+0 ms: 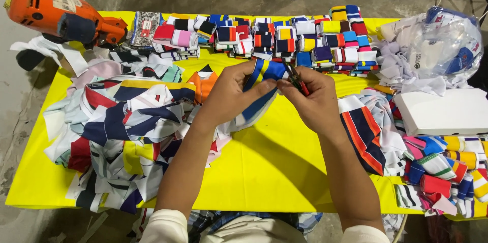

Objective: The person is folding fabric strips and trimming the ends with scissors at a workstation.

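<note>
My left hand (231,93) grips a blue, yellow and white striped knit fabric piece (262,73), held up over the yellow table (274,167). My right hand (315,101) is closed around a small pair of red-handled snips (297,81), whose tips touch the fabric's edge. Both hands meet at the middle of the table, in front of rows of folded striped pieces (284,37).
A loose heap of striped collars (122,131) lies at the left. More striped pieces (447,172) pile at the right by a white box (442,111) and a plastic bag (442,50). An orange power tool (56,14) sits at the far left corner.
</note>
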